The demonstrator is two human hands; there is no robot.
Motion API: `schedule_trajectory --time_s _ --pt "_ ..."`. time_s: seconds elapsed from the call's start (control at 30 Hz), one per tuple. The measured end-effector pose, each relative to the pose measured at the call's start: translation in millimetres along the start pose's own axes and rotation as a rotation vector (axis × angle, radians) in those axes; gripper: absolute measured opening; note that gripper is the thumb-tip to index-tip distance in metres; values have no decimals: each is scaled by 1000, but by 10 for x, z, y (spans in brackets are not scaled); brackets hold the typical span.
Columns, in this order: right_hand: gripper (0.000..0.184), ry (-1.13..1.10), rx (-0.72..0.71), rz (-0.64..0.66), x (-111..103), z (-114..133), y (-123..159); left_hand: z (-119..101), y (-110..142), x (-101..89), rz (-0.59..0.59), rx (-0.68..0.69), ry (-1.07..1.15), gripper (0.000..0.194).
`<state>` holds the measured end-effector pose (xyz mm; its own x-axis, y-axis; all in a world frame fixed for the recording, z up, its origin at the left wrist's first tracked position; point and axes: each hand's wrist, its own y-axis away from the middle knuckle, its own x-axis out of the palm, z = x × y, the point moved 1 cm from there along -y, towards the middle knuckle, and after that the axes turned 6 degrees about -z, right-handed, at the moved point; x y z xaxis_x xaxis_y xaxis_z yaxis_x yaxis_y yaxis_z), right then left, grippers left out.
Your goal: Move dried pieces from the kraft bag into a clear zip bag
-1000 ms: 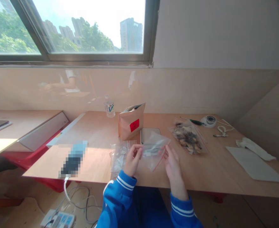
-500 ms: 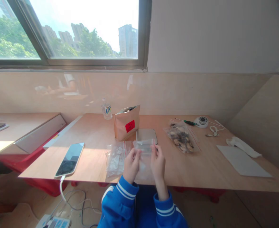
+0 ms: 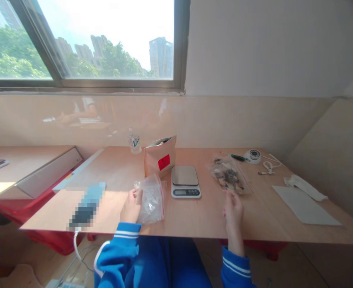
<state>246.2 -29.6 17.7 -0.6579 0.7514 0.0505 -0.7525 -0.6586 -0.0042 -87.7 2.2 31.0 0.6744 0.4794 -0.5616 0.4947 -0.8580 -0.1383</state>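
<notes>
My left hand (image 3: pixel 131 206) is closed on the edge of a clear zip bag (image 3: pixel 152 200) with a red seal line, which lies over other clear bags. My right hand (image 3: pixel 234 208) has its fingers pinched together at the near edge of a clear bag of dark and tan dried pieces (image 3: pixel 228 174), perhaps mushrooms. Whether those fingers grip that bag, I cannot tell. Between my hands sits a white digital kitchen scale (image 3: pixel 185 178) with a bare steel plate. Just behind it a brown paper pouch (image 3: pixel 159 158) with a red label stands upright, its top open.
A phone (image 3: pixel 88 204) on a white cable lies at the left. The plastic bottle (image 3: pixel 135 142) stands by the wall. At the back right are a screwdriver (image 3: pixel 238 157), a white dome camera (image 3: pixel 253 156) and its cable. A white cloth (image 3: pixel 305 187) rests on a grey sheet (image 3: pixel 305 206).
My hands have moved apart: the left went left with a clear zip bag, the right went right to the bag of dried pieces. The scale's front is now uncovered.
</notes>
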Motion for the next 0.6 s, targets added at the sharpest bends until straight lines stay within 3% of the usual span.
schedule_trajectory --time_s 0.1,0.17,0.27,0.33,0.43,0.53,0.6 --pt "50 11 2 -38 -180 -55 -101 14 31 -12 -260 192 -82 54" --pt "47 24 1 -59 -256 -73 -133 -115 86 -28 -332 400 -59 58" --pt "44 30 23 -104 -318 -89 -136 -251 156 85 -179 582 -128 50" --pt "43 33 48 -98 -345 -107 -139 -187 186 288 49 573 -317 47" --pt "42 94 32 -42 -401 -139 -263 53 211 601 176 514 -469 49" --pt "40 275 -121 -27 -456 -129 -648 224 212 747 231 519 -596 52" --pt "37 468 -294 -103 -456 -81 -1010 247 206 747 233 523 -625 52"
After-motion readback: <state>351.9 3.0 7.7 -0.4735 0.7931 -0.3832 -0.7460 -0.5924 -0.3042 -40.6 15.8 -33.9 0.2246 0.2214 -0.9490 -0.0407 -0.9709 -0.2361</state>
